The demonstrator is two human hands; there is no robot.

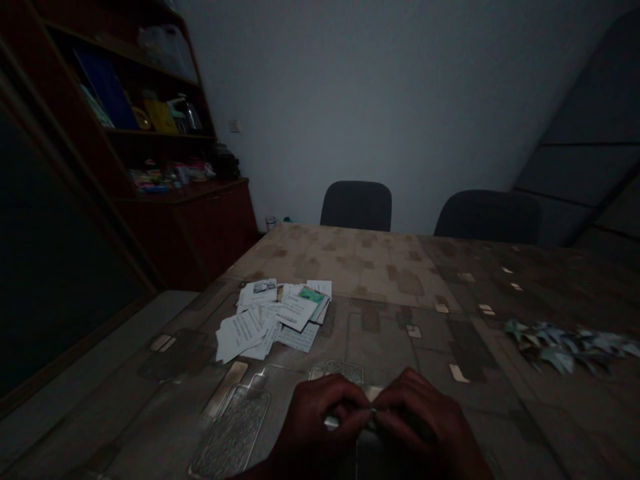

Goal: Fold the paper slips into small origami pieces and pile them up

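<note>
My left hand (315, 420) and my right hand (425, 423) meet at the table's near edge, fingertips pinched together on a small pale piece of paper (371, 395) that is mostly hidden by the fingers. Both hands are closed around it. A loose heap of white printed paper cards (273, 320) lies on the table to the left, beyond my left hand. A row of small folded paper pieces (567, 348) lies to the right, beyond my right hand.
The table (380, 287) has a patterned brown cover. Two dark chairs (356, 205) (487, 215) stand at its far side. A wooden shelf unit (165, 160) with books and clutter fills the left wall. The room is dim.
</note>
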